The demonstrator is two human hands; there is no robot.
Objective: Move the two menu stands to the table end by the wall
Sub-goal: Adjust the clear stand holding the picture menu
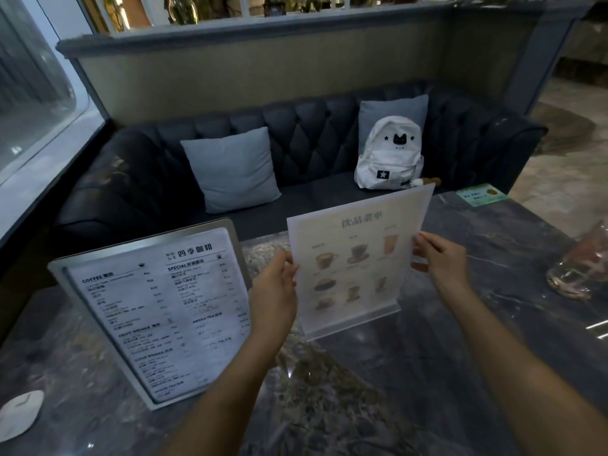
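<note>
both hands grip drinks menu stand [353, 258] reading "饮品菜单".

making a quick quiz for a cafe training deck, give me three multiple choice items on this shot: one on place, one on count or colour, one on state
1. Where is the white backpack with the black cat face?
A. on the dark tufted sofa
B. on the table
C. on the floor

2. How many grey cushions are on the sofa?
A. one
B. two
C. four

3. How is the clear acrylic drinks menu stand held?
A. untouched
B. by one hand on top
C. by both hands at its side edges

Answers:
1 A, it sits on the seat against a cushion.
2 B, this one and another.
3 C, left hand and right hand pinch its edges.
</note>
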